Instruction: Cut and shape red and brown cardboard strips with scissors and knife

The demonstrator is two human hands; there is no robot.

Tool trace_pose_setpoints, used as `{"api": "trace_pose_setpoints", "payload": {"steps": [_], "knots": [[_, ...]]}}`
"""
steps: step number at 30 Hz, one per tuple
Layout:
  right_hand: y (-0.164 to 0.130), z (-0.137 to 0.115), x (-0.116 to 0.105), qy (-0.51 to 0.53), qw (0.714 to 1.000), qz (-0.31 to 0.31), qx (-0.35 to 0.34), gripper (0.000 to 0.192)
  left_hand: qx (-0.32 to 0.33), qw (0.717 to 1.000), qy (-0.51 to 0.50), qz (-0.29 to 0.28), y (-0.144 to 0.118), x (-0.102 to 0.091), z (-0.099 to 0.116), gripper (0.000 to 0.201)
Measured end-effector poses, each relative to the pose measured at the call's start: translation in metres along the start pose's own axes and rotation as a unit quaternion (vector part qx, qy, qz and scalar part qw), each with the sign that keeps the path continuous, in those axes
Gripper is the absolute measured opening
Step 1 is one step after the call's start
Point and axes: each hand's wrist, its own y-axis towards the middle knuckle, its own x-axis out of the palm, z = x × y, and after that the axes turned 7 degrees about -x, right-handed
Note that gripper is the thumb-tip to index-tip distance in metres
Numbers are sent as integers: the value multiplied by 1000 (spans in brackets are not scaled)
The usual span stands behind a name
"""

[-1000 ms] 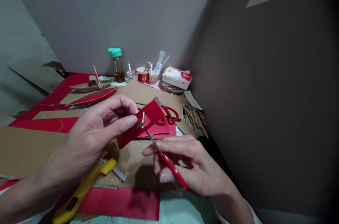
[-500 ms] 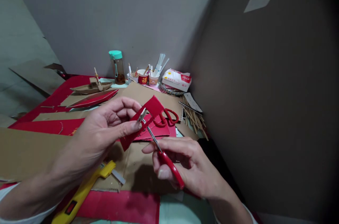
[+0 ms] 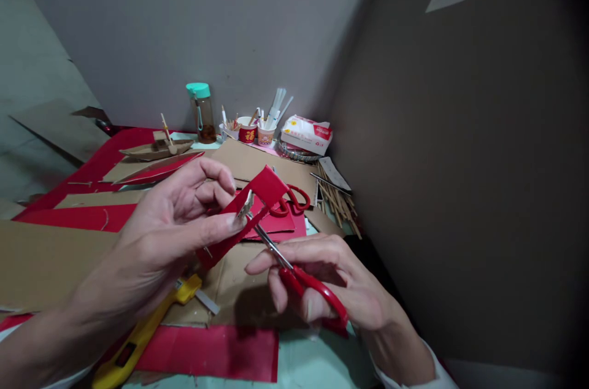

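My left hand [image 3: 170, 229] pinches a strip of red card [image 3: 265, 188] between thumb and fingers, holding it tilted above the table. My right hand [image 3: 335, 291] grips small red-handled scissors [image 3: 308, 281]. Their handles are spread apart and the blades reach up into the card's edge next to my left thumb. The lower end of the card hangs below my left thumb.
A yellow utility knife [image 3: 142, 331] lies under my left wrist on brown cardboard [image 3: 41, 260]. A second pair of red scissors [image 3: 292, 197] rests on red sheets behind the card. Further back stand a teal-capped bottle [image 3: 201, 111], cups of pens [image 3: 257, 128], a tissue pack [image 3: 307, 134], wooden sticks [image 3: 338, 202] and cardboard boat models [image 3: 159, 150].
The scissor handles have spread wider and the blades have opened in the card. My right hand has slid slightly right and down; my left hand has tipped the card a little.
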Motion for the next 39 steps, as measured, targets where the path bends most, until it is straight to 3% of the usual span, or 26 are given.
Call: {"api": "trace_pose_setpoints", "payload": {"steps": [6,10,12,15,17,19,21,26,29,32,35,39], "knots": [[-3,-5,6,-81,997,18,-7,36,-12,1000,-3,15,0,2,-1,29],[-5,-12,17,-273,958,69,-51,19,-14,1000,3,24,-2,3,-2,30],[-5,-16,19,-309,945,73,-76,9,-23,999,11,28,-2,4,-2,31],[-6,-17,18,-292,952,41,-80,26,-33,999,0,26,-2,5,-4,32],[-6,-15,14,-262,962,40,-61,28,-33,999,-18,22,-2,6,-5,32],[-6,-11,9,-199,979,38,-37,27,-26,999,-34,19,-2,7,-4,33],[-6,-7,5,-114,993,23,-31,37,-24,999,-41,16,-3,8,-3,33],[-5,-3,4,-23,999,13,-27,47,-33,999,-30,16,-7,5,1,36],[-8,-8,10,-39,999,22,-21,44,-31,999,-15,25,-9,4,2,37],[-10,-13,15,-132,990,38,-14,42,-35,998,-2,45,-10,5,2,36],[-11,-15,17,-208,976,47,-53,43,-43,998,16,37,-10,4,1,36],[-9,-13,17,-234,967,48,-89,49,-33,998,22,42,-10,2,0,38]]}}
